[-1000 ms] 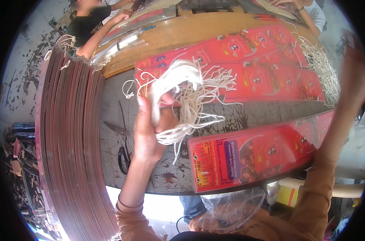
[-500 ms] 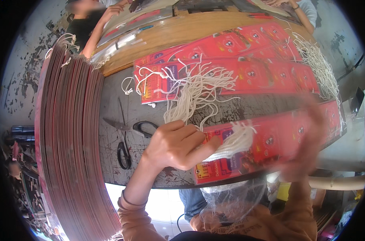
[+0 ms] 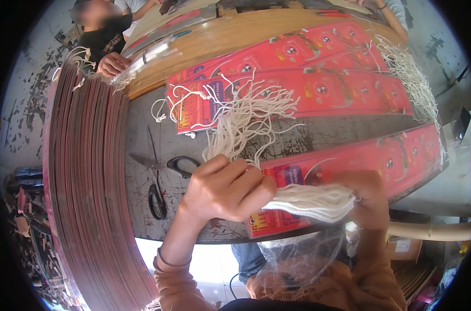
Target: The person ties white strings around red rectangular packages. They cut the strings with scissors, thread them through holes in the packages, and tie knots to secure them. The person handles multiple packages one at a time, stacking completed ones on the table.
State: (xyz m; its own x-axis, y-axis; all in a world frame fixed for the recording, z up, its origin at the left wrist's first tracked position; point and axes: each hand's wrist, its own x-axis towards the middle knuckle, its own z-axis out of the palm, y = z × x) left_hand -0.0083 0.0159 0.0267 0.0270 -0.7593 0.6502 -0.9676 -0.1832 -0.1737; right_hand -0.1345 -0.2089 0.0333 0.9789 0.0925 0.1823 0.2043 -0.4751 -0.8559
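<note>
The left hand (image 3: 227,189) is clamped around the white string bundle (image 3: 316,202) above the near red strip (image 3: 401,158), and the blurred right hand (image 3: 369,199) has now come to its far end, grip unclear, bringing both hands to the bundle.

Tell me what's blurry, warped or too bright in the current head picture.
In the head view, the right hand is smeared, probably by motion, while the left hand looks crisper; also in the head view, fisheye distortion bows the tall stack of strips and the corners go black; same head view, the floor looks nearly washed out.
</note>
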